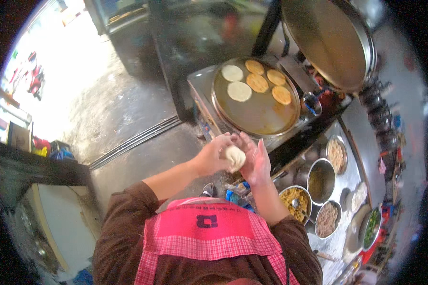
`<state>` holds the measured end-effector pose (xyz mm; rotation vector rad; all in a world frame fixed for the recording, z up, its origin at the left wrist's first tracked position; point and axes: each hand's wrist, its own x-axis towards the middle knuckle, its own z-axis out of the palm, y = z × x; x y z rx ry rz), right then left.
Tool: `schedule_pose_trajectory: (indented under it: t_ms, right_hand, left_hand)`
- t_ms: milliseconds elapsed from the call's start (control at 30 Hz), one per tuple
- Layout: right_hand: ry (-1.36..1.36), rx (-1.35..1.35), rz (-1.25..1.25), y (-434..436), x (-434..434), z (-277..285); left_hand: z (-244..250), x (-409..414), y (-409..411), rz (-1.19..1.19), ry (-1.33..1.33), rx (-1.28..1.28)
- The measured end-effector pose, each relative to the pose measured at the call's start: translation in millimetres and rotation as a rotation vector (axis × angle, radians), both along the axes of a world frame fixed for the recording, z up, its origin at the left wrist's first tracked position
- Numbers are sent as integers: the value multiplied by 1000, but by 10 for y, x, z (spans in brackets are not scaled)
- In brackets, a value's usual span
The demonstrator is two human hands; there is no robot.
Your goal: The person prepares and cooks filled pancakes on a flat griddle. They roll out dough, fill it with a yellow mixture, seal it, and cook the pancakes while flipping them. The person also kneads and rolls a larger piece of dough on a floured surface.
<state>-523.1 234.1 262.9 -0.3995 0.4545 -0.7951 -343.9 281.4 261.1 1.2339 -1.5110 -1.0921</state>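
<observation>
A ball of pale dough [235,158] with a gathered, folded surface is between my hands, in front of the round griddle's near rim. My left hand [214,155] grips it from the left, fingers curled around its far side. Floury and cupped, my right hand [255,160] is beside the dough with its fingers spread; whether its palm touches the dough is hard to tell. On the griddle [248,115] lie two pale flatbreads [239,91] at the left and several browned flatbreads [257,83] at the middle and right.
A large round lid [328,39] stands raised behind the griddle. To my right, a metal counter [319,244] bears a bowl of yellow filling [295,201] with a spoon, a bowl of shredded filling [328,219], a deep pot [321,181] and chopped greens [372,228]. A floor track [135,142] runs at left.
</observation>
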Motion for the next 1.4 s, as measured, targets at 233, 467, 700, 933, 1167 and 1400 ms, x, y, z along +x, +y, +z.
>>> schedule_pose_trajectory:
  t_ms: [233, 467, 700, 933, 1167, 1400]
  right_hand:
    - [60, 181, -398, -507, -678, -217]
    - [56, 163, -651, -531, -1103, -286]
    - [154, 230, -835, -499, -891, -338]
    - [202, 252, -876, -771, -430, -349]
    - [229, 293, -847, -999, -138, -377]
    - [231, 255, -817, -1065, -230, -392]
  left_hand:
    - [-333, -296, -1137, 102, 1114, 736]
    - [-782, -513, -2275, -80, 861, 879]
    - [-1451, -606, -3391, -243, -550, 14]
    - [-1608, -415, -3411, -622, -826, -399]
    - [-1957, -514, -3872, -763, -969, -460]
    - [-2097, -620, -3746, -623, -771, -273]
